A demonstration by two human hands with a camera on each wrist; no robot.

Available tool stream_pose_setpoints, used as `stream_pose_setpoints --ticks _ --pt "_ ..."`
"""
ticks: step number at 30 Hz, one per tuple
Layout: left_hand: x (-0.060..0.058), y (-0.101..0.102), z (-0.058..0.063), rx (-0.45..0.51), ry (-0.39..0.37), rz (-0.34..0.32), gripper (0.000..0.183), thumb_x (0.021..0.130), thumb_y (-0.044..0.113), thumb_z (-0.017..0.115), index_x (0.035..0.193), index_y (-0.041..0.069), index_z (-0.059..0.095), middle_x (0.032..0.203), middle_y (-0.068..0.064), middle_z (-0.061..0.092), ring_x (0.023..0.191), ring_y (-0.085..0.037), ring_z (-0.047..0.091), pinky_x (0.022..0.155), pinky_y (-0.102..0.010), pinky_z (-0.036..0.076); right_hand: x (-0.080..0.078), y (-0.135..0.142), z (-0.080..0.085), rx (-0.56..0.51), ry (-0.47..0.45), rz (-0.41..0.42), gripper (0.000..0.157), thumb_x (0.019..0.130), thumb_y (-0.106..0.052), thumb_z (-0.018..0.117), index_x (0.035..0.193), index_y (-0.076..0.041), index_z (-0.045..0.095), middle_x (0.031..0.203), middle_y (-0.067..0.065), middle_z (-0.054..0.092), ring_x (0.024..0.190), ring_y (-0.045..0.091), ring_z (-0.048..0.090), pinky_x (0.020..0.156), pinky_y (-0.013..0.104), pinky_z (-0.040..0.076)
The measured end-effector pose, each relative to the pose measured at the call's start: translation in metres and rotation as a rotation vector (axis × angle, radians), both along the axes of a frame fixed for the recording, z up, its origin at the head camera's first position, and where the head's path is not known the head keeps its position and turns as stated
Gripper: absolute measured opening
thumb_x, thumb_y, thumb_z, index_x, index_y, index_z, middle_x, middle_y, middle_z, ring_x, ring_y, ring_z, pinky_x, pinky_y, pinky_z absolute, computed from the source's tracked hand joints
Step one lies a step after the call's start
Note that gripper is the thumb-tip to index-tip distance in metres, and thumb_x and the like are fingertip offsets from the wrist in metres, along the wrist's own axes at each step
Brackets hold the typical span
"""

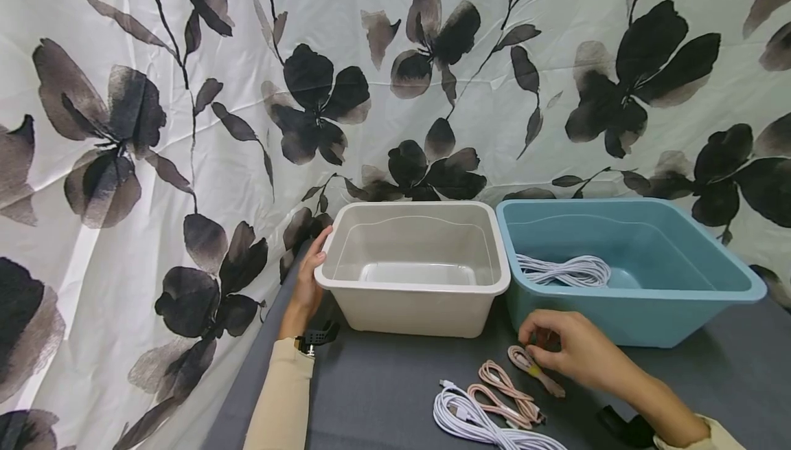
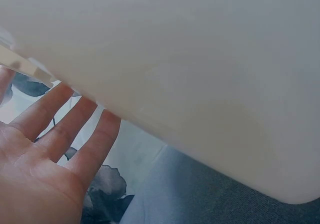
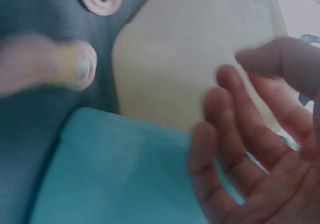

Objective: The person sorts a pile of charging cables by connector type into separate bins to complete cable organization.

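Note:
My left hand (image 1: 307, 285) is at the left side of a beige plastic bin (image 1: 408, 309), fingertips at its rim. In the left wrist view the fingers (image 2: 97, 146) lie extended against the bin's wall. My right hand (image 1: 581, 350) hovers in front of a teal bin (image 1: 618, 316), fingers loosely bent and holding nothing. Just below its fingertips lies a small pink cable bundle (image 1: 534, 369) with a yellow band, blurred in the right wrist view. Beside that bundle are another pink cable (image 1: 503, 395) and a coiled white cable (image 1: 460, 415).
Inside the teal bin, at its left end, lies a coiled white cable bundle (image 1: 571, 271). The two bins stand side by side on a dark grey cloth surface (image 1: 371, 388). Behind them hangs a white curtain (image 1: 241, 17) with dark flowers.

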State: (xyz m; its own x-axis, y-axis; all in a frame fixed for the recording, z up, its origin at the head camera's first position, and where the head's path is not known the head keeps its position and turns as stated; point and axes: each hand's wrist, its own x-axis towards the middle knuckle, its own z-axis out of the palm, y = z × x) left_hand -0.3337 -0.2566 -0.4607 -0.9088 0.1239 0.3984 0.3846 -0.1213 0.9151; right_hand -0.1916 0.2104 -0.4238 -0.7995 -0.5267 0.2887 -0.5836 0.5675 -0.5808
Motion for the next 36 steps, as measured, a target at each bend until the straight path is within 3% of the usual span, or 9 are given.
stream_pose_setpoints --ticks 3,5,10,14,18,22,30,36 --pt "0.000 0.001 0.000 0.000 0.003 0.002 0.061 0.099 0.023 0.034 0.160 0.020 0.035 0.166 -0.003 0.032 0.138 -0.020 0.041 0.103 -0.027 0.041 -0.002 0.003 -0.013 0.043 -0.123 -0.001 0.014 0.089 -0.017 0.077 0.100 -0.021 0.069 0.087 -0.011 0.067 0.066 -0.003 0.055 0.055 0.024 0.047" --pt "0.000 0.002 0.000 0.000 0.004 0.006 0.061 0.099 0.023 0.033 0.160 0.020 0.035 0.166 -0.003 0.032 0.138 -0.020 0.041 0.103 -0.027 0.041 -0.003 0.004 -0.022 0.113 -0.151 -0.047 0.017 0.088 -0.023 0.079 0.102 -0.019 0.070 0.085 -0.010 0.066 0.065 -0.002 0.053 0.055 0.025 0.045" --pt "0.001 0.003 0.000 0.002 0.010 -0.001 0.062 0.099 0.022 0.033 0.161 0.017 0.033 0.166 -0.004 0.032 0.140 -0.019 0.040 0.105 -0.025 0.040 -0.003 0.005 -0.038 0.325 -0.078 -0.265 0.025 0.080 -0.032 0.085 0.099 -0.023 0.072 0.085 -0.013 0.063 0.072 0.002 0.052 0.063 0.029 0.044" --pt "0.000 0.002 0.000 0.007 0.014 -0.006 0.062 0.099 0.022 0.033 0.161 0.016 0.032 0.166 -0.005 0.031 0.139 -0.019 0.040 0.105 -0.025 0.040 -0.002 0.005 -0.043 0.378 -0.042 -0.387 0.023 0.078 -0.029 0.085 0.097 -0.022 0.074 0.088 -0.010 0.067 0.075 0.007 0.057 0.063 0.035 0.047" --pt "-0.001 0.002 -0.001 0.012 0.013 -0.002 0.062 0.099 0.022 0.034 0.161 0.018 0.034 0.166 -0.006 0.032 0.138 -0.018 0.041 0.105 -0.026 0.040 -0.002 0.007 -0.045 0.418 -0.046 -0.456 0.016 0.080 -0.025 0.082 0.083 -0.022 0.067 0.075 -0.007 0.058 0.065 0.012 0.049 0.056 0.035 0.038" --pt "-0.001 0.001 -0.002 0.013 0.016 -0.002 0.062 0.099 0.022 0.034 0.161 0.017 0.034 0.166 -0.007 0.031 0.138 -0.019 0.041 0.105 -0.026 0.040 -0.004 0.010 -0.049 0.467 -0.102 -0.465 0.022 0.081 -0.025 0.082 0.076 -0.022 0.060 0.067 -0.005 0.046 0.062 0.015 0.043 0.055 0.036 0.031" --pt "0.000 0.001 -0.001 0.008 0.018 0.000 0.062 0.099 0.023 0.034 0.161 0.017 0.034 0.166 -0.008 0.031 0.139 -0.019 0.040 0.105 -0.026 0.040 -0.005 0.014 -0.051 0.426 -0.125 -0.437 0.011 0.082 -0.019 0.080 0.090 -0.021 0.073 0.079 -0.008 0.063 0.069 0.012 0.052 0.058 0.037 0.041" --pt "0.000 0.002 0.000 0.015 0.015 0.003 0.063 0.098 0.023 0.035 0.160 0.017 0.034 0.165 -0.008 0.032 0.138 -0.019 0.041 0.104 -0.026 0.040 0.000 0.011 -0.030 0.307 -0.121 -0.391 0.016 0.081 -0.021 0.083 0.096 -0.022 0.076 0.088 -0.009 0.071 0.076 0.006 0.062 0.064 0.034 0.049"
